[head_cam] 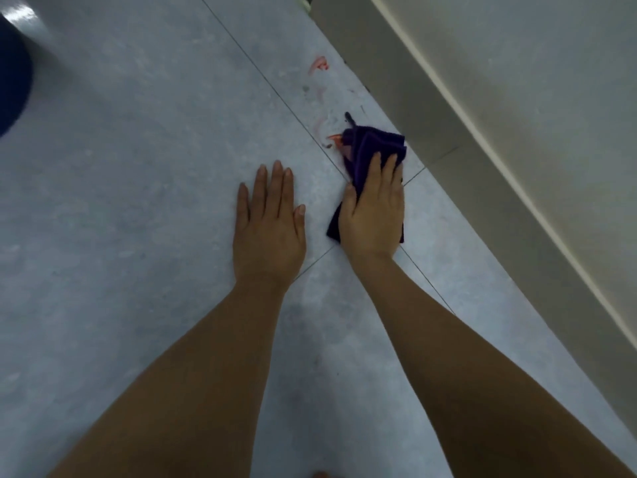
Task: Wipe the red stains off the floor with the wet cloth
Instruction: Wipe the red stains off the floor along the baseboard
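Note:
A folded dark purple cloth point(370, 146) lies on the grey tiled floor point(138, 167) near the wall base. My right hand point(374, 208) presses flat on the cloth's near half, fingers straight, thumb along its left edge. A red-orange stain point(333, 138) shows at the cloth's far left corner, with pale pink smears point(319, 125) beside it. Farther off lies another red stain point(320, 64) and a faint pink streak point(319, 93). My left hand point(269, 219) rests palm down on the bare floor, to the left of the cloth, fingers straight.
A beige wall base or cabinet plinth point(482, 139) runs diagonally along the right side, close to the cloth. A dark blue object point(12, 74) sits at the left edge. Tile joints cross under my hands.

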Demonstrator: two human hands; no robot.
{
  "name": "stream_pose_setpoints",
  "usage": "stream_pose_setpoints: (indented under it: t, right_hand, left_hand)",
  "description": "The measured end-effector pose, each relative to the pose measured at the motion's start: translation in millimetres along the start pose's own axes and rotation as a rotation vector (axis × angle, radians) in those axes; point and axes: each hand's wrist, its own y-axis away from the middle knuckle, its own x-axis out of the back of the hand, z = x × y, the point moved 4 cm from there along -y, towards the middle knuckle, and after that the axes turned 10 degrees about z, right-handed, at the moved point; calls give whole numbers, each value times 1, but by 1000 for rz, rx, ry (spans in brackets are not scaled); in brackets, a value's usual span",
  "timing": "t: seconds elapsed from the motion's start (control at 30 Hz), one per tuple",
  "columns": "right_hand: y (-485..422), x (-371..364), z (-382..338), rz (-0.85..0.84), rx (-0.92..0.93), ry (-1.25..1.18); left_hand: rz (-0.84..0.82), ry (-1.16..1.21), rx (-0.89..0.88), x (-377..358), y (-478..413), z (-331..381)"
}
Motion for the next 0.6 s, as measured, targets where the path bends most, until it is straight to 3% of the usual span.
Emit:
stream_pose_setpoints:
  t: [0.1, 0.2, 0.33, 0.6]
  right_hand:
    - [21, 12, 24, -81, 207, -54]
    - [30, 25, 55, -25, 75, -60]
    - [15, 15, 40, 18, -88, 58]
    - [5, 5, 33, 1, 55, 166]
  left_hand:
    - [5, -1, 3, 0, 0, 0]
    - [2, 5, 17, 0, -1, 0]
    - [5, 5, 18, 0, 0, 0]
    - [33, -5, 6, 0, 0, 0]
